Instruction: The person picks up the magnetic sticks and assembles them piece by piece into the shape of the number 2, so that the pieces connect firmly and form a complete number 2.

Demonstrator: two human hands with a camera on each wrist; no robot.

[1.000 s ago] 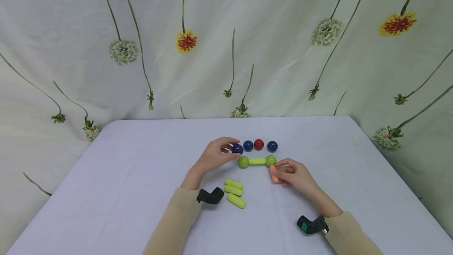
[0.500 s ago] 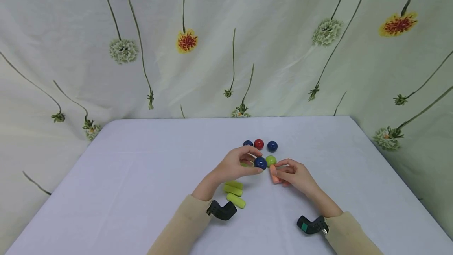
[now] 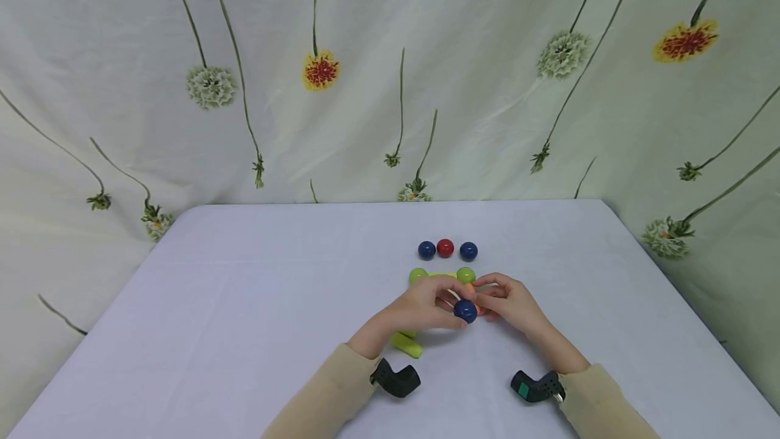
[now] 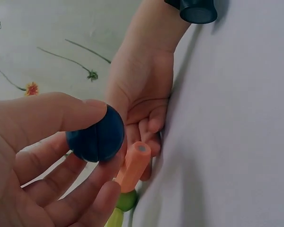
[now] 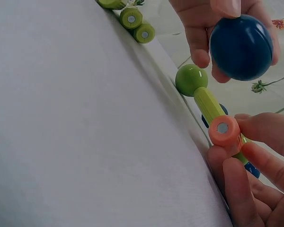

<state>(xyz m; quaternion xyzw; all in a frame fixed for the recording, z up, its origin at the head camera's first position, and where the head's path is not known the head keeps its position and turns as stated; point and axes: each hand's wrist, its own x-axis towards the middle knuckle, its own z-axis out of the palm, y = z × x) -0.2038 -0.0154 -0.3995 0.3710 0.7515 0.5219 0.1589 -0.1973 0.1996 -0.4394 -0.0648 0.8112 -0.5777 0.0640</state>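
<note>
Held blue ball: pinched by thumb and bent fingers of the left hand; seam distinct in the left wrist view only.

Orange rod: pinched by thumb and fingers of the right hand, at 1 o'clock from that ball in the head view, partly covered there; both wrist views expose its grey end disc.

Green balls, two: 12 and 10 o'clock, green bar between.

Loose green rods: 8 o'clock, mostly covered; right wrist view shows three.
</note>
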